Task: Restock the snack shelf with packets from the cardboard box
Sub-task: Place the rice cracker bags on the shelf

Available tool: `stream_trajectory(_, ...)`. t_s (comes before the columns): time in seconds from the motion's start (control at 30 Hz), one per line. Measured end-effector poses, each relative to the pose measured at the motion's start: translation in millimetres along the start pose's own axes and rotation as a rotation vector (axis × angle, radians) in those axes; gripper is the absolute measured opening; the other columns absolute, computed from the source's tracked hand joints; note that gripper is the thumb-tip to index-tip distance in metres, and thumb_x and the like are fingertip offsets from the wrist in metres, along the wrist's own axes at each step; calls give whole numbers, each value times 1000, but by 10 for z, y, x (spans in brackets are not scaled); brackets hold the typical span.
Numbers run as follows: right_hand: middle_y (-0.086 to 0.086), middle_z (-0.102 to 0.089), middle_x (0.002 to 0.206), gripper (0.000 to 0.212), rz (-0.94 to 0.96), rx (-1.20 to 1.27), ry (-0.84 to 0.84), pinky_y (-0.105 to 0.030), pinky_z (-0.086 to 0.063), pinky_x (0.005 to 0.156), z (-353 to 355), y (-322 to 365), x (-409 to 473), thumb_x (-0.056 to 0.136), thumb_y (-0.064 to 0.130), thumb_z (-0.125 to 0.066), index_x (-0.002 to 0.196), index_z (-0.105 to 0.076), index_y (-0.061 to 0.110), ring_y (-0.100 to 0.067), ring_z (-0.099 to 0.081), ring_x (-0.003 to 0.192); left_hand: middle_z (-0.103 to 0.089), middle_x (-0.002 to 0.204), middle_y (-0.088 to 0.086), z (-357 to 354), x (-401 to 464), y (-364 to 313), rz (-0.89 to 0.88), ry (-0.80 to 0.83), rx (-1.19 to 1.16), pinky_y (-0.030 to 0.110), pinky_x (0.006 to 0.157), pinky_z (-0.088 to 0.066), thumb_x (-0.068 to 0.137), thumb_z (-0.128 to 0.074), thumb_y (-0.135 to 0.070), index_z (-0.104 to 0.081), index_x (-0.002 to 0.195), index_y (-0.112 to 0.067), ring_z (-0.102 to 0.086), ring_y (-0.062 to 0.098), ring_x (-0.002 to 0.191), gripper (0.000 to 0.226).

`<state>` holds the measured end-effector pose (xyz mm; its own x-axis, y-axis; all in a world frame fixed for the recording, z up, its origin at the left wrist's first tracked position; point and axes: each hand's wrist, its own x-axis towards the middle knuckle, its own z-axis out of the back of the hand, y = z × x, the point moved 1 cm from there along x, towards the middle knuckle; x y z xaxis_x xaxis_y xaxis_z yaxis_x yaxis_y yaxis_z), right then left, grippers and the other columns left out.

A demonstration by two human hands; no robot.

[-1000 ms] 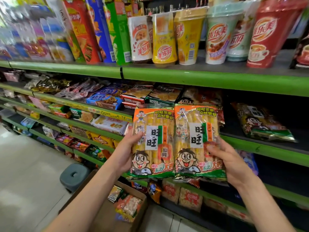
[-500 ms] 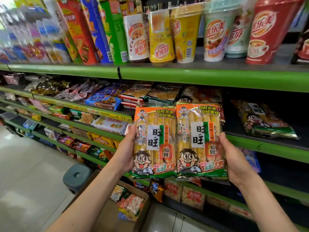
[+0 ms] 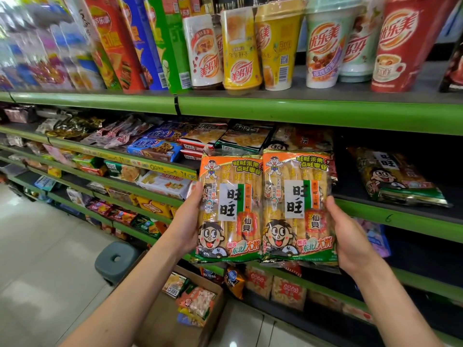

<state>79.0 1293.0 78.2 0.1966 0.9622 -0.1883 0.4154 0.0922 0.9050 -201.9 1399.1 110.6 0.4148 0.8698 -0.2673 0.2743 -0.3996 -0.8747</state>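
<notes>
Two rice-cracker packets held side by side at frame centre, upright, labels facing the camera. Left hand point(image 3: 185, 229) grips the left packet point(image 3: 229, 209) by its outer edge; right hand point(image 3: 350, 236) grips the right packet point(image 3: 298, 209) the same way, thumb on the front edge. Fingers behind the packets are hidden, so each grip is closed on a packet but how deep it goes can't be told. Inner edges of the packets touch or slightly overlap; probably pressed together so both can go in as one block.

They hang in front of the shelf point(image 3: 400, 219), middle tier, right of centre. Behind and right of them is a dark gap with one matching packet point(image 3: 398, 176) lying flat at right; likely the target slot, which explains the height the pair is held at. More of the same brand peeks out just above the held pair.

Box point(image 3: 175, 329) sits on the floor, lower centre, open, a few packets left inside, so the task is not finished. Grey stool point(image 3: 117, 259) just left of the box. Cup drinks point(image 3: 323, 43) on the top tier, upper right; chip tubes upper left, blurred.

Next, judging by pose: push forward into the gap and lay flat. Risk: slippery film, edge-only grip.
</notes>
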Motion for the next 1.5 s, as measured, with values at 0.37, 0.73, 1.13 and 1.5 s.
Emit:
stream_trajectory(0.37,-1,-73,119,40,-2,-30,-12,-38,-56,80,-12,52,-39,87,59,-49,110,-74,38,-20,-71,108,-69,127,13,-33,-15,-6,-9,18,16,48,84,-60,100,-37,-59,-60,133,-24,-66,34,117,54)
stream_trajectory(0.73,-2,-71,124,47,8,-38,-10,-52,-49,99,12,28,-54,88,60,-49,121,-70,34,-22,-68,115,-69,128,12,-39,-8,8,-22,10,19,47,81,-60,90,-47,-61,-58,135,-25,-67,33,116,59)
stream_trajectory(1.13,0,-71,125,46,25,-63,5,-52,-48,100,-5,44,-88,87,62,-49,119,-71,37,-21,-67,115,-70,125,13,-63,-45,-25,-24,-1,31,45,78,-61,96,-42,-58,-55,136,-24,-68,32,114,55)
stream_trajectory(1.5,-2,-70,127,50,29,-27,26,-49,-49,96,-8,67,-134,89,60,-47,126,-68,33,-23,-66,117,-71,123,12,-85,-49,-30,-15,1,42,45,75,-61,96,-42,-59,-57,134,-25,-69,32,112,53)
